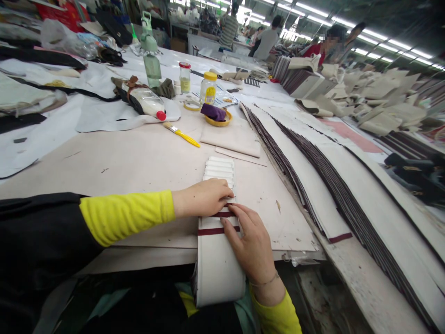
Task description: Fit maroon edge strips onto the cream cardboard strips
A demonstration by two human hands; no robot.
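Note:
A stack of white strips with maroon end bands [219,269] lies over the table's front edge and hangs toward my lap. Its far ends are fanned out in steps, forming a ridged white section [219,168]. My left hand [205,197] reaches across from the left, its fingers closed in a pinch at the edge of a strip. From the right, my right hand [253,241] grips the same stack, thumb and forefinger on the strips close to the maroon bands. The fingertips of both hands nearly meet, and exactly how many layers they pinch is hidden.
Long overlapping piles of white strips [313,185] fill the right side. Beyond my hands lie a yellow-handled brush [182,135], a yellow dish [222,121] with purple cloth, a yellow-lidded jar [208,88] and a green bottle [152,65]. People stand farther back.

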